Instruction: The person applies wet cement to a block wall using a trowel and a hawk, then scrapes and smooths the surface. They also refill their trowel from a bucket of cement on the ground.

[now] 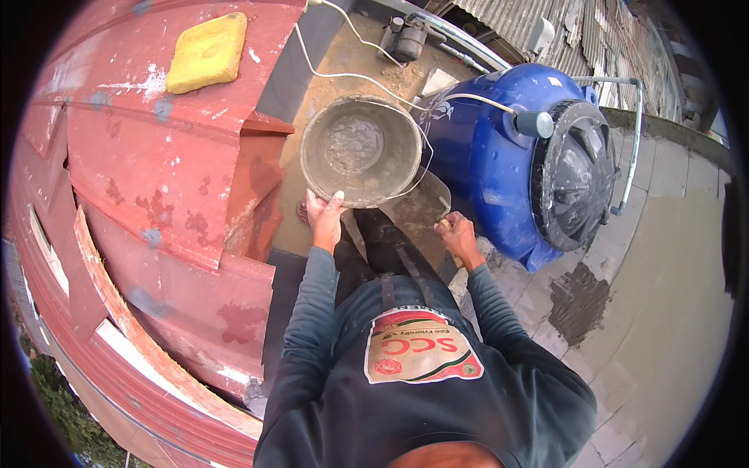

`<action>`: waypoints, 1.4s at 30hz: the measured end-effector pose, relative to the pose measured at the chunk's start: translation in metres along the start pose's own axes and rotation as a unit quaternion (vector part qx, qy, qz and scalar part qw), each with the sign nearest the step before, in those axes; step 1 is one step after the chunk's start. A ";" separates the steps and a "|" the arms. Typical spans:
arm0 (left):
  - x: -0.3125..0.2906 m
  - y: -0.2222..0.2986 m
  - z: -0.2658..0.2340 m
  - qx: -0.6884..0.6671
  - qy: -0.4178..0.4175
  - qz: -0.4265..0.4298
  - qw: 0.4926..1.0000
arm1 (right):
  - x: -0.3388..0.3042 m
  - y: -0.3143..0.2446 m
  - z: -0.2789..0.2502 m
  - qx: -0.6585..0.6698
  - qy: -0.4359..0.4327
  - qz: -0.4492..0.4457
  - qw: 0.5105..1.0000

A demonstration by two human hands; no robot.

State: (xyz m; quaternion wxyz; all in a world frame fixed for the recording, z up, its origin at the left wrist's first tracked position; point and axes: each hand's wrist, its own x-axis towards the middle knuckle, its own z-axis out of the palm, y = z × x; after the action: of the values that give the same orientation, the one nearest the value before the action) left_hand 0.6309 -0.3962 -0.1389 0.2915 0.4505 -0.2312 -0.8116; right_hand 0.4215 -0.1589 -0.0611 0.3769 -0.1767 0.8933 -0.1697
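A grey, cement-smeared bucket (399, 148) with a thin wire handle tilts toward me, with a little wet grey residue at its bottom. My left hand (324, 217) grips its near rim, thumb over the edge. In my right hand (460, 238), closed around the handle, is a trowel with a grey metal blade (429, 193). The blade lies just right of the bucket's lower side; whether the two touch I cannot tell.
Red metal roofing (156, 187) with a yellow sponge (207, 53) on it rises at left. A big blue water tank (499, 164) lies close on the right, before a block wall with wet mortar (579, 303). A pump (407, 40) and white cable (351, 76) are beyond.
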 end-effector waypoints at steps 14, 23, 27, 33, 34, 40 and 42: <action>-0.011 0.016 -0.027 0.124 0.031 0.071 0.989 | -0.012 -0.003 0.006 0.035 0.032 0.004 0.999; -0.021 0.017 -0.043 0.117 0.071 0.025 0.990 | -0.007 -0.007 0.000 0.045 0.050 0.001 0.998; -0.030 0.014 -0.052 0.054 0.075 -0.001 0.996 | -0.006 -0.013 -0.006 0.061 0.040 0.006 0.997; -0.052 0.011 -0.060 0.007 0.067 -0.012 0.998 | -0.001 -0.010 -0.008 0.103 0.027 0.007 0.994; -0.056 0.010 -0.060 0.003 0.067 -0.010 0.998 | -0.001 -0.010 -0.009 0.108 0.026 0.006 0.994; -0.059 0.010 -0.042 0.024 0.065 0.011 0.998 | -0.016 -0.037 -0.024 0.141 0.109 -0.077 0.981; -0.055 0.012 -0.032 0.041 0.060 0.027 0.997 | -0.028 -0.063 -0.038 0.154 0.122 -0.131 0.972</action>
State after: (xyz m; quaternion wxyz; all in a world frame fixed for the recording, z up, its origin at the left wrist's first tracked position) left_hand 0.6856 -0.3712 -0.1141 0.3079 0.5036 -0.2583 -0.7648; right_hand 0.4238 -0.1954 0.0082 0.2625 -0.2096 0.8646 -0.3737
